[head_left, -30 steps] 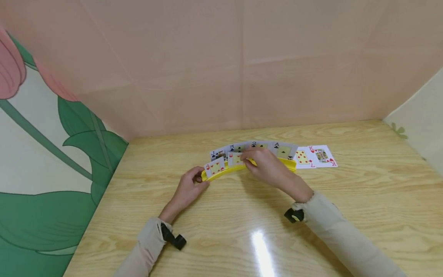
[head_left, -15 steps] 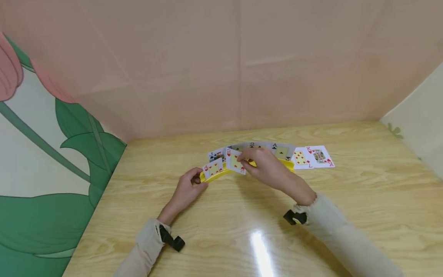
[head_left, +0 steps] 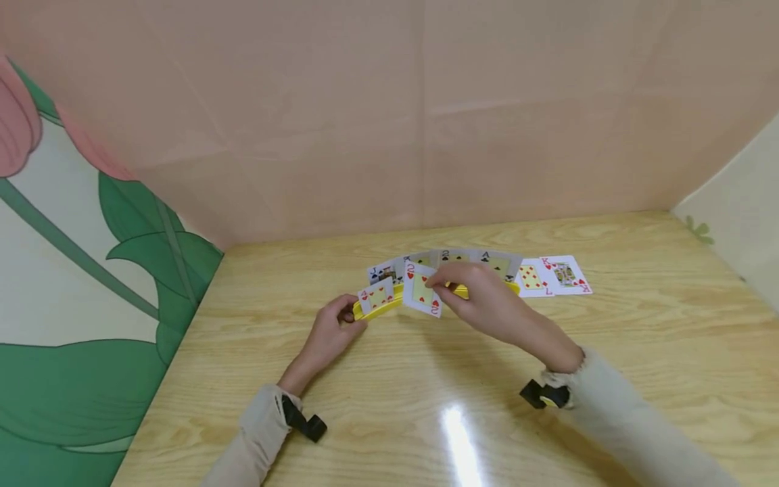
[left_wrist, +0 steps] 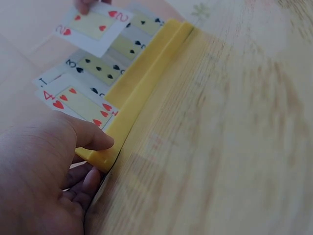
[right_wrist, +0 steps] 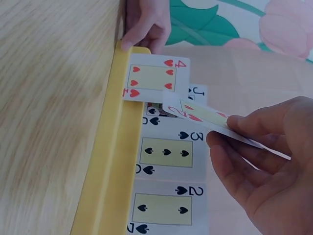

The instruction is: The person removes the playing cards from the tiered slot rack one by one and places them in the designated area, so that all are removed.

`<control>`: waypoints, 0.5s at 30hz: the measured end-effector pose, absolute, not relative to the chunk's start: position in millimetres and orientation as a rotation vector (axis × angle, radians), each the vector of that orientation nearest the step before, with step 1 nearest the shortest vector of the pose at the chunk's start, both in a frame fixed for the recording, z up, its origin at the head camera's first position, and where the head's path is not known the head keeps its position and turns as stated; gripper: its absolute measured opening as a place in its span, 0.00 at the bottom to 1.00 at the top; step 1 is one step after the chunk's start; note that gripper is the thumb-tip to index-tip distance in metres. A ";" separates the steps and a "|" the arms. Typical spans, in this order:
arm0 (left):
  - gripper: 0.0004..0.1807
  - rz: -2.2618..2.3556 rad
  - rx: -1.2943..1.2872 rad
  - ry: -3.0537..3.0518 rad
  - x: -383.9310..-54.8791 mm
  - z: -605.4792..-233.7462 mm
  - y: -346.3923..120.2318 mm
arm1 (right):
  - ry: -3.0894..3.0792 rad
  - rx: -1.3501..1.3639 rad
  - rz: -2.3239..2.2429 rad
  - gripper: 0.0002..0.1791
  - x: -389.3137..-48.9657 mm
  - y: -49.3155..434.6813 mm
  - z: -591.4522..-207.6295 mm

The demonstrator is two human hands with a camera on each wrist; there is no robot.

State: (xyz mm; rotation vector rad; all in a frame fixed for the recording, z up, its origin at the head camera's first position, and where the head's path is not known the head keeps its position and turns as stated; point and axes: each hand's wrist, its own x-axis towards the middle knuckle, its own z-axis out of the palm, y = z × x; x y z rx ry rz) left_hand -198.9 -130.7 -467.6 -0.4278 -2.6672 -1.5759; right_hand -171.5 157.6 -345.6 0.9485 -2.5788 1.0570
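Note:
A curved yellow card holder (head_left: 380, 312) stands on the table, its left end pinched by my left hand (head_left: 327, 331). My right hand (head_left: 481, 301) pinches the two of hearts (head_left: 420, 292) by its edge, raised in front of the holder. In the right wrist view that card (right_wrist: 195, 115) is tilted and partly covers the jack (right_wrist: 197, 92). The four of hearts (head_left: 376, 296) sits in the front slot at the left end. Behind it stand the jack, the three of spades (right_wrist: 167, 152), the two of spades (right_wrist: 162, 209) and a black ace (head_left: 500, 265).
Right of the holder, a seven of diamonds (head_left: 531, 277) and a king of hearts (head_left: 566, 274) lie face up, the king overlapping the seven. A pink backdrop (head_left: 420, 135) rises at the wooden table's (head_left: 377, 419) back edge. A flower-patterned panel (head_left: 140, 270) stands left.
The right hand has drawn the two of hearts up and toward me, away from the front of the holder, then slightly right. The left hand keeps its place on the holder's end.

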 end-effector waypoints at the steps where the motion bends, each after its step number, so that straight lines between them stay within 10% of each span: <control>1: 0.19 -1.575 -0.428 -2.670 -198.7 -467.3 -130.5 | -2.570 0.943 1.056 0.08 -171.0 158.6 -345.4; 15: 0.20 -1.558 -0.443 -2.665 -197.7 -464.1 -128.8 | -2.489 0.970 0.976 0.09 -164.6 171.3 -348.4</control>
